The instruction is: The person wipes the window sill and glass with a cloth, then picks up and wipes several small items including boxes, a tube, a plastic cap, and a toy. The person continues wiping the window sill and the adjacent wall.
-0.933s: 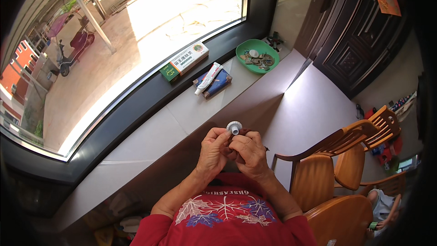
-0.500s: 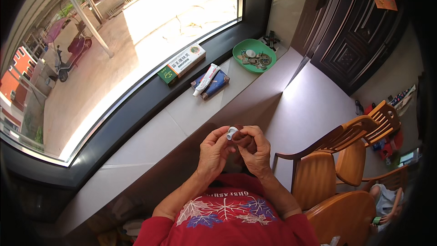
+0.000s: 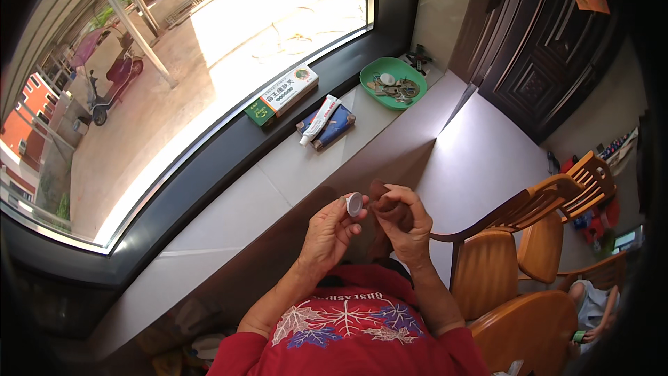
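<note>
Left hand (image 3: 327, 230) grasping: white round cap (image 3: 355, 204) pinched between thumb and fingers, its round face turned partly to the right. Right hand (image 3: 410, 230) grasping too: thumb and fingers hold a brown soft piece (image 3: 391, 212), exact kind I can't tell. Cap and brown piece sit just beside each other, small gap between, both in front of the red shirt (image 3: 341, 351) with leaf print. Hands are up near the ledge (image 3: 254, 191). On the ledge: white tube (image 3: 320, 120) lying across a blue flat box (image 3: 337, 129); just beyond, on the dark window frame, a white and green carton (image 3: 282, 95). Farther right, green bowl (image 3: 379, 68) with small bits and a white roundish thing in it. Off to the right, wooden chairs (image 3: 485, 275), another person (image 3: 593, 310) at the edge, partly cut by the dark rim. Dark door (image 3: 546, 69) beyond. Out the window, a parked three-wheeler (image 3: 101, 106).
</note>
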{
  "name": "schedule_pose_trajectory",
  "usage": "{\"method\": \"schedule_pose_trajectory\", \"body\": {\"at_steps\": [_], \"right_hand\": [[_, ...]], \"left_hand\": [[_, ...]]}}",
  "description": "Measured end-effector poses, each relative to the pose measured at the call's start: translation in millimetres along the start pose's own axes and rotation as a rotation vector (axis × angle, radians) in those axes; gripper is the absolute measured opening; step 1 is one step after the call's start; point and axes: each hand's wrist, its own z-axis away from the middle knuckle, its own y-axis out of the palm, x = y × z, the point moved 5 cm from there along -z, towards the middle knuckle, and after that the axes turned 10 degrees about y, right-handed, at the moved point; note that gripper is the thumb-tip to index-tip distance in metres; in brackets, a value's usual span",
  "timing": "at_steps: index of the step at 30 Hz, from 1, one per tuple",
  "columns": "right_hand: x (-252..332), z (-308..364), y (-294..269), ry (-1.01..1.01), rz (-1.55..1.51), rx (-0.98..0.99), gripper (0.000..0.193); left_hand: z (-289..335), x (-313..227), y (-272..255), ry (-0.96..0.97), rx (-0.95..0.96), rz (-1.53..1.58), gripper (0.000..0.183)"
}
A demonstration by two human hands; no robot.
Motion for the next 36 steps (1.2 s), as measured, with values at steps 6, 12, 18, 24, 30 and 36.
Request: {"method": "schedule_pose_trajectory", "body": {"at_steps": [6,12,18,24,30,36], "right_hand": [[5.1,-1.7,18.4,-0.202,0.332,0.043,0.037],[-6.9,-5.2,7.1,0.080,-0.123,0.100,0.031],[-39.1,-6.0,-12.9,0.326,-0.445,-0.186,0.027],[-6.1,-5.2,8.7,0.062,0.027,0.041,0.030],[-23.4,-6.0,2.0,0.240,-0.240,-0.018,0.027],[-41.7,-2.3,-2.2,0.316,-0.423,-0.165,0.033]], "left_hand": [[3.7,-0.2,12.1,0.053,0.014,-0.134,0.029],[2.1,2.6,7.3,-0.029,0.168,-0.137,0.028],[3.6,-0.2,13.5,-0.063,0.026,-0.091,0.027],[-0.5,1.8,0.3,0.142,0.143,-0.352,0.032],[9.2,-7.0,19.3,0.266,0.117,-0.377,0.033],[2.2,1.9,-12.4,0.168,0.028,-0.331,0.037]]}}
